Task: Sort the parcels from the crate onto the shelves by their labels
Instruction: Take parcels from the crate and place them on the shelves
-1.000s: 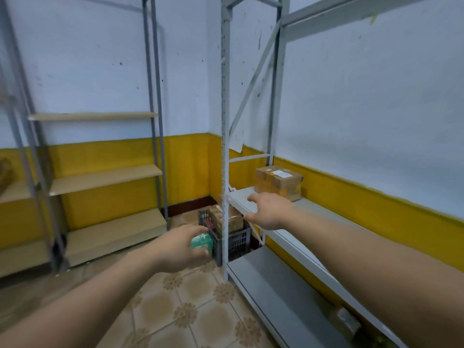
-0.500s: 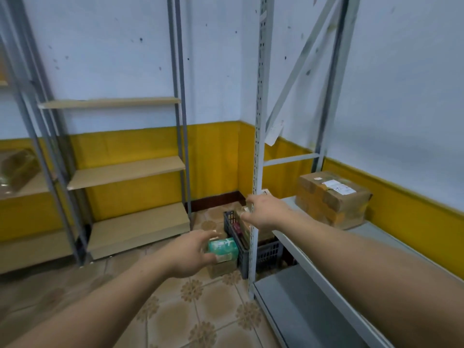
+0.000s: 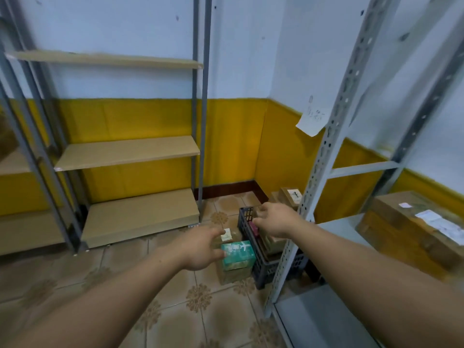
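**Desk:** Where are the hands?

**Photographer:** Both reach forward, well apart. The left hand [image 3: 200, 247] is spread-fingered at the 9 o'clock side of a teal box [image 3: 238, 254]; I cannot tell whether its fingertips touch it. The right hand [image 3: 276, 219] hovers over the dark plastic crate [image 3: 266, 271], fingers loosely bent and gripping nothing.

**Desk:** And the parcels?

**Photographer:** Brown parcels [image 3: 273, 243] sit inside the crate, which stands on the tiled floor [image 3: 175, 310] at the foot of a grey perforated upright [image 3: 324, 156]. The teal box rests on a floor carton [image 3: 233, 275] just at the crate's 9 o'clock.

**Desk:** Any writing?

**Photographer:** The teal box bears white printed characters, too blurred to read. A labelled carton [image 3: 291, 197] at the crate's 12 o'clock shows a white sticker with a dark handwritten mark. A paper note [image 3: 312, 119] hangs by the upright, its scrawl illegible. At 3 o'clock, a large carton [image 3: 401, 234] on the metal shelf [image 3: 339, 229] carries white labels, the text too small to read. Wooden shelves [image 3: 125, 151] stand at 10 o'clock.
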Available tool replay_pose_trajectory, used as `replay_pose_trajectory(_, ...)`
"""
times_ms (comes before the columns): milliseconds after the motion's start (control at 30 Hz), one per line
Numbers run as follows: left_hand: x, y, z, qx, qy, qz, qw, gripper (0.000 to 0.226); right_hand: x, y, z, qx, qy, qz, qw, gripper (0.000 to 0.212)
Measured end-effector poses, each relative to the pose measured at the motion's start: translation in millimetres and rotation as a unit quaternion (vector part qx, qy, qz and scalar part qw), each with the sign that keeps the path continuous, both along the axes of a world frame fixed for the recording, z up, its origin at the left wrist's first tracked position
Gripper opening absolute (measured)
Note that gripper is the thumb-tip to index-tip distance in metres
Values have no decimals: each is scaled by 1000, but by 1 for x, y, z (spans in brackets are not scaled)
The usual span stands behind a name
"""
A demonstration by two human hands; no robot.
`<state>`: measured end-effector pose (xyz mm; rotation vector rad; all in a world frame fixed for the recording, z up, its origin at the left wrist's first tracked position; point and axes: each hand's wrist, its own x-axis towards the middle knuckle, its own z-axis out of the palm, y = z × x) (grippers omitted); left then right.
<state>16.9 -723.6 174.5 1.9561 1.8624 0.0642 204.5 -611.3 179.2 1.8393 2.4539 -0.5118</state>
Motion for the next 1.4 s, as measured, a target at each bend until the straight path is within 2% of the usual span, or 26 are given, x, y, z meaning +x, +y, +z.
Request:
replay_pose_trajectory(133, -41, 71, -20, -23, 42, -13, 999, 65, -21, 55, -28, -42, -20, -23, 999, 60)
replay_pose_trajectory(333, -79, 159, -67, -71, 68, -52, 994, 64, -31, 124, -86, -115, -41, -82, 989, 68)
replay_pose_trajectory(433, -90, 214, -89, -83, 91, -80, 989, 64, -36, 166, -117, -132, -47, -94, 986, 60)
replay_pose_trajectory(667, -110, 339, -120, -134, 135, -138, 972, 62, -50, 264, -182, -212, -35, -124, 969, 52)
replay_pose_trajectory(933, -118, 457, -149, -203, 166, -227, 938, 64, -48, 313, -222, -277, 12, -212, 937, 42)
replay_pose_trajectory(1000, -115, 486, -160, -224, 179, -257, 923, 64, -48, 319, -237, -284, 30, -266, 921, 32)
replay_pose_trajectory(1100, -112, 530, -181, -255, 187, -334, 888, 50, -55, 321, -264, -285, 78, -358, 886, 28)
replay_pose_trajectory(1267, -117, 605, -235, -290, 171, -425, 841, 47, -89, 324, -279, -303, 141, -499, 800, 60)
replay_pose_trajectory(1400, -116, 654, -307, -338, 184, -442, 810, 64, -110, 337, -326, -329, 149, -553, 751, 62)
